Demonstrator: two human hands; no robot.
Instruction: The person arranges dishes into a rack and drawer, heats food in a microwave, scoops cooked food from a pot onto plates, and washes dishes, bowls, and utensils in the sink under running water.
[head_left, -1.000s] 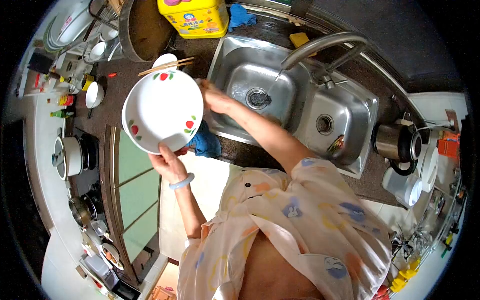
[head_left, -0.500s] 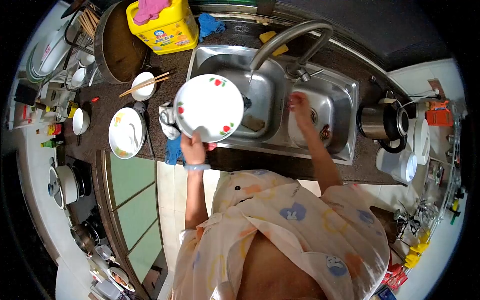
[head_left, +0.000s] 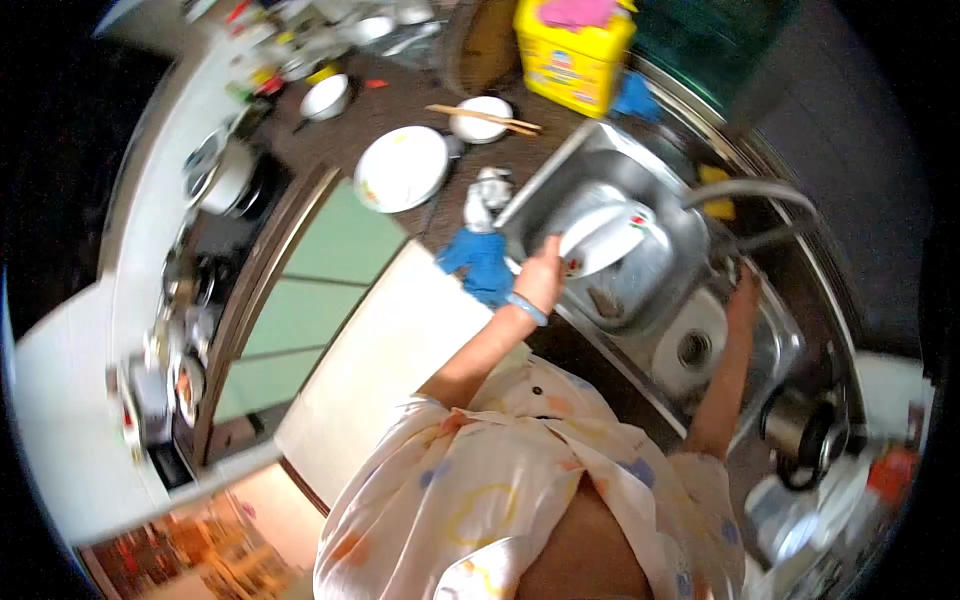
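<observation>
My left hand is closed on the rim of a white plate with red and green fruit decorations. The plate is tilted, low over the larger basin of the steel sink. My right hand reaches over the smaller basin to the base of the faucet; its fingertips meet the handle area but are blurred. A brown scouring pad or sponge lies on the larger basin's floor. Whether water is running I cannot tell.
Left of the sink are stacked plates, a bowl with chopsticks across it, a blue cloth and a grey-white cloth. A yellow jug stands behind. A dark kettle is at the right.
The view has swung round. My left hand has brought the plate from beside the sink down into the larger basin, tipping it. My right hand has moved from above the smaller basin to the faucet.
</observation>
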